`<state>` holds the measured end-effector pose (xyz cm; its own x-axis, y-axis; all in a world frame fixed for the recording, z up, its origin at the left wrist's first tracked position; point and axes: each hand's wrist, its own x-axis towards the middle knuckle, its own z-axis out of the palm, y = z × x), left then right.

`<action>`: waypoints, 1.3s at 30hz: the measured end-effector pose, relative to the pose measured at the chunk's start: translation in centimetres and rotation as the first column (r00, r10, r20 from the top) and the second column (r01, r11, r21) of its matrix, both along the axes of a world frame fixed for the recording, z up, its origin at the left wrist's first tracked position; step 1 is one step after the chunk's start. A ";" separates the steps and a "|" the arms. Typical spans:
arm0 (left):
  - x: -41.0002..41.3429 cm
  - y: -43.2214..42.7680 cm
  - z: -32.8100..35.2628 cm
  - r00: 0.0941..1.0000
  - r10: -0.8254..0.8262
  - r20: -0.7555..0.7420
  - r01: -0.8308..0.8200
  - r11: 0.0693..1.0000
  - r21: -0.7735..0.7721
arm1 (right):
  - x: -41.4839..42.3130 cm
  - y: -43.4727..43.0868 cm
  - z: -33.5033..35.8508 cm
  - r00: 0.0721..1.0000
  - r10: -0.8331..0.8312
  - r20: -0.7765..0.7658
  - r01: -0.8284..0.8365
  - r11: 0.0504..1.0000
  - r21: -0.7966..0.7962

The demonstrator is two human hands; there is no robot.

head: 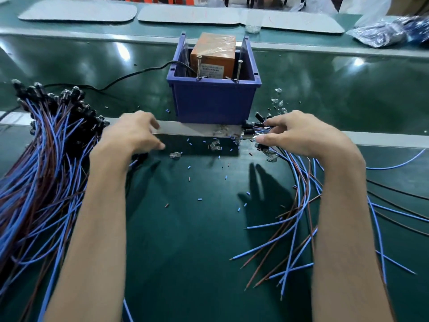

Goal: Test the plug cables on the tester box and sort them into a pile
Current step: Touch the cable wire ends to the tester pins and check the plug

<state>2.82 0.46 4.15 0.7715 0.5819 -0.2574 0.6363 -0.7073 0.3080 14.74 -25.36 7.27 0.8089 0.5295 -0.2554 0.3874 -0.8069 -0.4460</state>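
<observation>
Pile on our left, blue bin centre.
The bin holds the orange tester box. Our right hand pinches loose plug cables beside it; whether our left hand grips anything, we cannot tell.

Shiny dark green worktop, bright light spots on it. Grey metal strip runs across worktop. Beyond strip: three flat grey mats in row. Beyond strip, far right: clear plastic bags.
</observation>
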 end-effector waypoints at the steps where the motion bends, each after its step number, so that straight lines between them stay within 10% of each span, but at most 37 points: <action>1: -0.3 0.9 -0.5 0.999 0.044 -0.015 -0.044 0.999 0.010 | 0.0 0.0 0.0 1.000 0.016 -0.007 -0.016 1.000 -0.007; 15: -1.3 1.3 -0.4 0.961 0.223 0.165 -0.208 0.972 -0.107 | -0.5 0.5 -0.3 0.989 0.131 -0.065 -0.128 0.991 0.045; 26: 1.9 -9.6 3.5 0.718 0.029 0.695 0.418 0.780 -0.465 | -2.7 3.8 -0.4 0.939 0.245 -0.242 -0.085 0.847 0.525; 30: 2.7 -10.9 3.8 0.687 0.206 0.697 0.319 0.776 -0.544 | -2.4 3.8 -0.5 0.932 0.172 -0.319 0.120 0.685 0.719; 39: 2.7 -10.6 4.6 0.620 0.388 0.682 0.180 0.776 -0.605 | -2.6 5.3 -0.7 0.966 -0.257 0.000 0.170 0.638 0.751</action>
